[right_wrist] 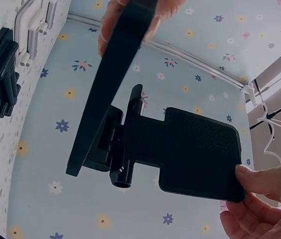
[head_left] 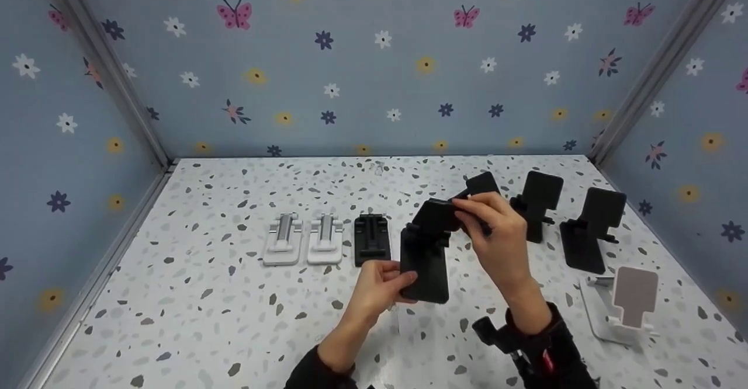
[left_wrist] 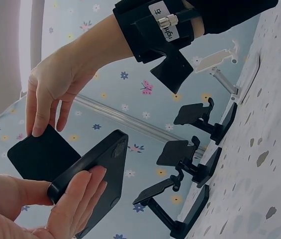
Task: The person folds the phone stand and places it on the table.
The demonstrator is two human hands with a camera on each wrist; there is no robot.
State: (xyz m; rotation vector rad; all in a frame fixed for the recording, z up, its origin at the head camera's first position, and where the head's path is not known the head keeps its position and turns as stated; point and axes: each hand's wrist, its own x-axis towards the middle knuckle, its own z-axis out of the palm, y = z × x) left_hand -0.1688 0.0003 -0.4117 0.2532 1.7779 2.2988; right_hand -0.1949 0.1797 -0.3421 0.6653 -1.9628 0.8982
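A black folding phone stand (head_left: 425, 269) is held up above the speckled table between both hands. My left hand (head_left: 377, 288) grips the lower left edge of its base, thumb on the near face and fingers behind. My right hand (head_left: 497, 234) pinches the upper edge of the stand's back plate (right_wrist: 200, 154) between thumb and fingers. In the right wrist view the plate stands swung out from the base, with the hinge (right_wrist: 123, 144) between them. The left wrist view shows the base's underside (left_wrist: 105, 174) with its round pads.
Left of the held stand, two white folded stands (head_left: 283, 240) and a black folded stand (head_left: 371, 240) lie in a row. To the right stand several unfolded black stands (head_left: 605, 214) and a white unfolded one (head_left: 635, 298). Patterned walls (head_left: 374, 73) enclose the table's back and sides.
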